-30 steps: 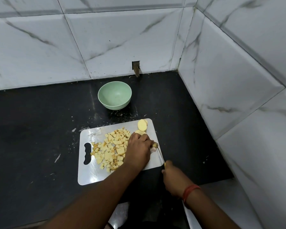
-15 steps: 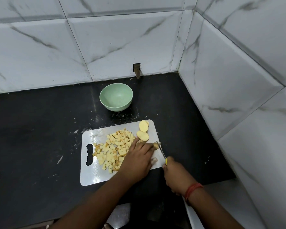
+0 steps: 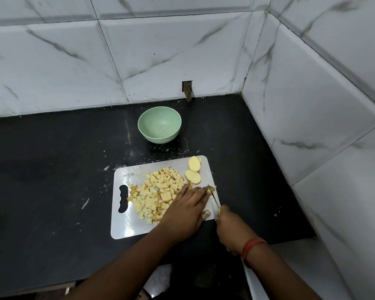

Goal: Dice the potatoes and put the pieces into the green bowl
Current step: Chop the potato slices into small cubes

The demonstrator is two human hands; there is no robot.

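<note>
Black counter (image 3: 52,169), marble-tiled corner; left hand (image 3: 185,210) flat on board (image 3: 126,226), right hand (image 3: 230,230) gripping knife (image 3: 213,197)

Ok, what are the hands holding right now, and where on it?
The right hand grips the knife by its yellow handle. The left hand presses flat on a potato piece at the blade, fingers straight.

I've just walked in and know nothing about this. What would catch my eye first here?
Probably the heap of pale yellow potato cubes spread over the white cutting board on the black counter. At the board's right edge the left hand steadies a potato piece while the right hand works a knife through it. Behind the board, near the tiled wall, the green bowl has no potato in it.
</note>
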